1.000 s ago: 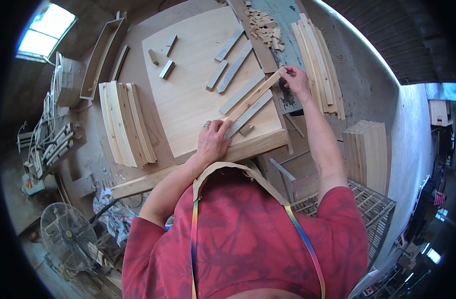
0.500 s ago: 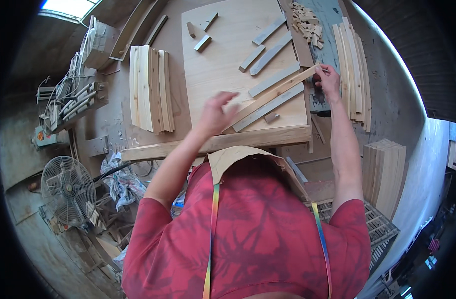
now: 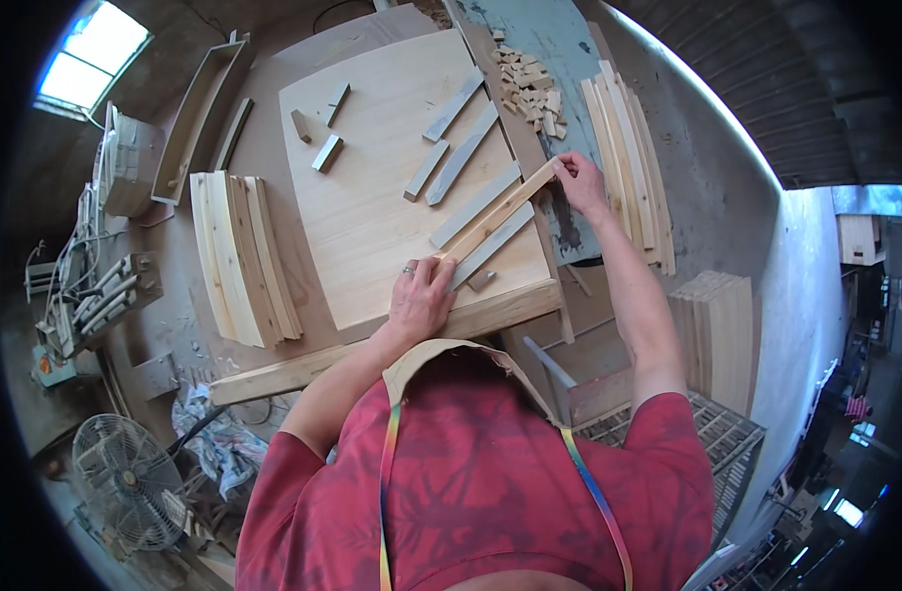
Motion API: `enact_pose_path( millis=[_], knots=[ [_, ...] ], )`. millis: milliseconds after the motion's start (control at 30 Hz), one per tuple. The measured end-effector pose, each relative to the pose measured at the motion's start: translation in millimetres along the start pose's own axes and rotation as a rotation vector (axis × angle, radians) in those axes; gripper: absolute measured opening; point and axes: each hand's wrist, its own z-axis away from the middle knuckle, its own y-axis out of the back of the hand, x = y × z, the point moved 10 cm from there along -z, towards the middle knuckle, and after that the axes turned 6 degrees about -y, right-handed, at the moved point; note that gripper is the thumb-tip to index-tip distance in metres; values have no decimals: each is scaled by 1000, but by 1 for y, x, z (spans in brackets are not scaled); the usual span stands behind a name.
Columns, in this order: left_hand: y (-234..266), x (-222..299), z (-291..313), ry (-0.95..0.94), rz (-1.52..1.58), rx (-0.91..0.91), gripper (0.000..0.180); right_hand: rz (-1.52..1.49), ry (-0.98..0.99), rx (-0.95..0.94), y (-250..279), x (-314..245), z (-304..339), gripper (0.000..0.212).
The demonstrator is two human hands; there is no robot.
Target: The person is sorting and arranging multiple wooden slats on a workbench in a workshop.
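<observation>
A narrow wooden strip (image 3: 500, 215) lies diagonally on a pale plywood board (image 3: 352, 231), between two grey-faced guide pieces, the upper (image 3: 475, 206) and the lower (image 3: 494, 244). My right hand (image 3: 581, 184) is closed in a pinch on the strip's far right end, just past the board's edge. At the near left end, my left hand (image 3: 423, 295) bends its fingers over the strip and hides that tip. A small wood block (image 3: 480, 282) sits close to the lower guide piece. Further up the board are more grey-faced pieces (image 3: 461, 156) and several short blocks (image 3: 328, 153).
Stacked wooden slats stand left (image 3: 239, 261) and right (image 3: 628, 163) of the board. Small wood offcuts (image 3: 532, 89) are heaped on a worn blue-green surface (image 3: 559, 34). A thick wooden beam (image 3: 505, 307) runs along the near edge. A fan (image 3: 128, 481) stands at lower left.
My left hand has come down from a blurred, raised position onto the strip's near end. The right hand keeps its pinch on the far end. The whole view has shifted and tilted.
</observation>
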Motion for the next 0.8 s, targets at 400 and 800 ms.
enact_pose_path(
  millis=[400, 800],
  knots=[
    [-9, -1, 21, -62, -118, 53, 56, 619, 449, -187, -13, -69, 16, 32],
    [-47, -18, 38, -39, -180, 146, 50, 727, 432, -94, -20, -38, 16, 27]
  ],
)
